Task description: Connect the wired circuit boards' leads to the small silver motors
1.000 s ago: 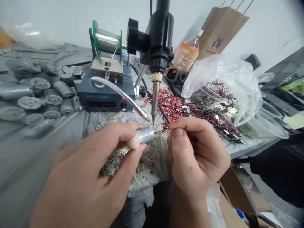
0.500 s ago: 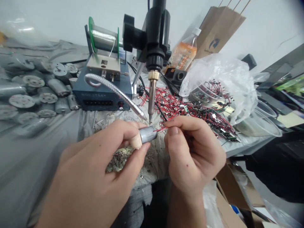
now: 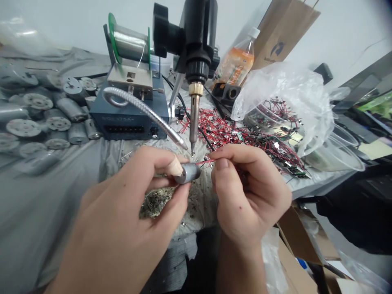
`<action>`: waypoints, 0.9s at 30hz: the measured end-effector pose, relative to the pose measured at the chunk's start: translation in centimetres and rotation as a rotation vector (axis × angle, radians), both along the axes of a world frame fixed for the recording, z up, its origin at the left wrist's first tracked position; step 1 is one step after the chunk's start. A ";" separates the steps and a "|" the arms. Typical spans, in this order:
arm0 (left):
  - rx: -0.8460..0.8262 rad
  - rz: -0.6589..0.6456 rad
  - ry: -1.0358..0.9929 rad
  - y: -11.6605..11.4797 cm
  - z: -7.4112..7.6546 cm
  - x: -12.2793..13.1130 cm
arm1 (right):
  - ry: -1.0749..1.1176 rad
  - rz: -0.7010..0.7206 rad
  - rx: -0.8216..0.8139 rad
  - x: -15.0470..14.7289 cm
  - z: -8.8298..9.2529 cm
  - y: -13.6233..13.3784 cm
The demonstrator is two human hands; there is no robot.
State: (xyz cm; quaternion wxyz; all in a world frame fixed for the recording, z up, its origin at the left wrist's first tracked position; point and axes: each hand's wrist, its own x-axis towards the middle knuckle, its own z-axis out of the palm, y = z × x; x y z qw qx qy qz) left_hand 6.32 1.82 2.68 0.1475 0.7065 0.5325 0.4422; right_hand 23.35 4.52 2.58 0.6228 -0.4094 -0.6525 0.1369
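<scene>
My left hand [image 3: 128, 216] is closed round a small silver motor [image 3: 190, 173], its end turned to the right. My right hand [image 3: 248, 192] pinches a thin red wire [image 3: 204, 162] between thumb and forefinger, and the wire's tip reaches the motor's end. Both hands sit just below the tip of a mounted soldering iron [image 3: 193, 126] that points straight down. A flexible metal feed tube [image 3: 143, 114] ends beside the iron's tip.
A blue solder feeder box [image 3: 128, 118] carries a solder spool [image 3: 128, 41]. Several grey motors [image 3: 39, 122] lie at the left. Red wired parts [image 3: 245, 141], a plastic bag [image 3: 284, 98], clear bowls [image 3: 337, 157], a bottle [image 3: 237, 67] and a paper bag [image 3: 284, 32] are right. Solder scraps [image 3: 159, 202] lie beneath my hands.
The hands have kept their grips. The motor now sits a little lower beneath the iron's tip, and the view has shifted slightly.
</scene>
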 end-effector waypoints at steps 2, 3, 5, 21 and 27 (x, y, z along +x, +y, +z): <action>-0.011 0.040 -0.021 -0.1 0.1 0.1 | 0.012 0.003 0.002 0.0 0.0 0.0; -0.009 0.048 -0.021 -0.1 0.1 0.2 | 0.019 0.005 0.000 0.0 -0.1 0.0; -0.002 0.035 -0.002 0.0 0.3 0.3 | 0.028 0.004 -0.009 0.0 -0.2 0.1; 0.013 -0.016 0.019 0.3 0.3 0.5 | 0.024 0.023 0.005 -0.1 0.1 0.1; 0.021 -0.023 0.031 0.1 0.4 0.4 | 0.024 0.009 0.005 -0.1 -0.1 0.0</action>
